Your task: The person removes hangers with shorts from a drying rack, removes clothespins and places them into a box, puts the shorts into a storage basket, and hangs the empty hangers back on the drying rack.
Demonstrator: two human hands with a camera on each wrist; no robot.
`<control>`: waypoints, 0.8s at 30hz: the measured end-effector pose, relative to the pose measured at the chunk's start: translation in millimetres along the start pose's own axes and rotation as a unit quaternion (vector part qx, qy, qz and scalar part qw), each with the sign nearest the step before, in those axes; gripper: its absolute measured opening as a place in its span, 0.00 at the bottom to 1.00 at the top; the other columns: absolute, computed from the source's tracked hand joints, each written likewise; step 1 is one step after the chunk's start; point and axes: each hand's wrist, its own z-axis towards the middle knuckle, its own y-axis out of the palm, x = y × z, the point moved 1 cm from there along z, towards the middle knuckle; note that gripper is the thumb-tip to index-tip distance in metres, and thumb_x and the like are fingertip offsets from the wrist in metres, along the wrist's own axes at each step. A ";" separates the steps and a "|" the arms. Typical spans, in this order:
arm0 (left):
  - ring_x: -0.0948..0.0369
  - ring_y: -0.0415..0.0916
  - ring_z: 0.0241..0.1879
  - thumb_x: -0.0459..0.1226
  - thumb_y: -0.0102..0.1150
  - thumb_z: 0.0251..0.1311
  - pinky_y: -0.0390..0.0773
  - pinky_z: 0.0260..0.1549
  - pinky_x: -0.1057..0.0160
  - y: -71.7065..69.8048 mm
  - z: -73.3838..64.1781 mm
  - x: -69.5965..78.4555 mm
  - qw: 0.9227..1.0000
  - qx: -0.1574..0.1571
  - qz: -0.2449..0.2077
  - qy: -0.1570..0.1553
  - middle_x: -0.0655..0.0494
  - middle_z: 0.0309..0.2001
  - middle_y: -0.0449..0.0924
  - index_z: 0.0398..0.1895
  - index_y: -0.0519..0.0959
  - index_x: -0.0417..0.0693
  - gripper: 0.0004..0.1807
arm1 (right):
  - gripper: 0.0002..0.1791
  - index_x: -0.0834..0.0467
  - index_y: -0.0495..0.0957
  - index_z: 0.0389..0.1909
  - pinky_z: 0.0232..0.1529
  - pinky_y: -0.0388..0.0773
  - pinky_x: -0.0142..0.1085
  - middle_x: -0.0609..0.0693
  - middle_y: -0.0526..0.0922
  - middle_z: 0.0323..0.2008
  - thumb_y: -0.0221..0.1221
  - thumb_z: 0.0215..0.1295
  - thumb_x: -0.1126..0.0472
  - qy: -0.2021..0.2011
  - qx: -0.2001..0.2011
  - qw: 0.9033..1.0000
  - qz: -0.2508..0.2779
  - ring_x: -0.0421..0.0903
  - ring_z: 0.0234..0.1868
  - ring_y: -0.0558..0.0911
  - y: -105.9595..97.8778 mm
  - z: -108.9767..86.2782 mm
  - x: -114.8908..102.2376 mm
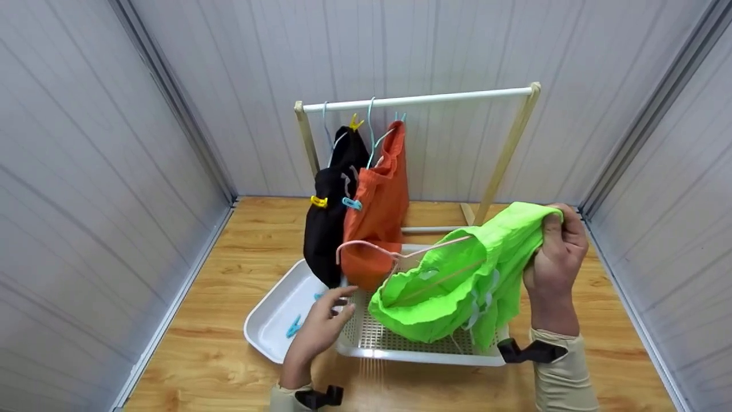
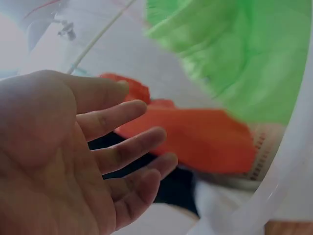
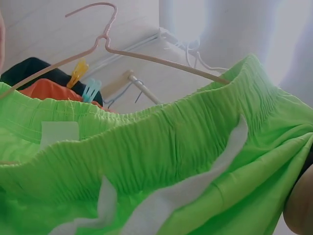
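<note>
Bright green shorts (image 1: pixel 506 246) with a gathered elastic waist and white drawstrings hang over the basket, held up by my right hand (image 1: pixel 557 257), which pinches the cloth at their right side. A pink hanger (image 3: pixel 156 61) sits inside the waistband, its hook pointing left in the head view. My left hand (image 1: pixel 320 329) is left of the shorts, above the gap between tray and basket. Its fingers are spread and loosely bent, with nothing in them; the palm shows in the left wrist view. Nearest to it are the orange shorts (image 1: pixel 377 212) on the rack.
A rack with a white rail (image 1: pixel 446 98) and wooden posts stands behind. Black clothing (image 1: pixel 326 229) with yellow clips (image 1: pixel 318 201) hangs left of the orange shorts. Below are a white mesh basket (image 1: pixel 423 356) and a white tray (image 1: pixel 260 317) with blue clothespins (image 1: pixel 294 326). Panels surround the wooden floor.
</note>
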 end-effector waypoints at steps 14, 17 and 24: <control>0.62 0.75 0.37 0.27 0.54 0.66 0.74 0.37 0.65 6.0 9.7 49.0 0.995 0.022 -0.055 0.081 0.47 0.38 0.81 0.42 0.81 0.32 0.07 | 0.10 0.71 0.76 0.38 0.35 0.81 0.39 0.60 0.78 0.33 0.51 0.70 0.67 0.091 0.045 0.987 0.128 0.53 0.33 0.82 -7.5 -4.7 9.0; 0.62 0.72 0.36 0.28 0.52 0.68 0.72 0.37 0.66 5.8 12.8 54.6 0.997 -0.018 -0.033 0.073 0.51 0.35 0.78 0.39 0.80 0.34 0.07 | 0.09 0.70 0.77 0.37 0.35 0.81 0.39 0.60 0.79 0.33 0.52 0.69 0.67 0.105 0.066 0.983 0.136 0.53 0.33 0.82 -12.4 -6.3 11.6; 0.66 0.61 0.24 0.31 0.46 0.73 0.62 0.26 0.68 14.6 19.0 60.1 0.997 -0.033 -0.047 0.057 0.60 0.23 0.60 0.27 0.70 0.34 0.13 | 0.08 0.68 0.78 0.36 0.36 0.81 0.38 0.59 0.80 0.34 0.55 0.67 0.66 0.119 0.078 0.984 0.103 0.51 0.33 0.82 -21.7 -17.3 23.1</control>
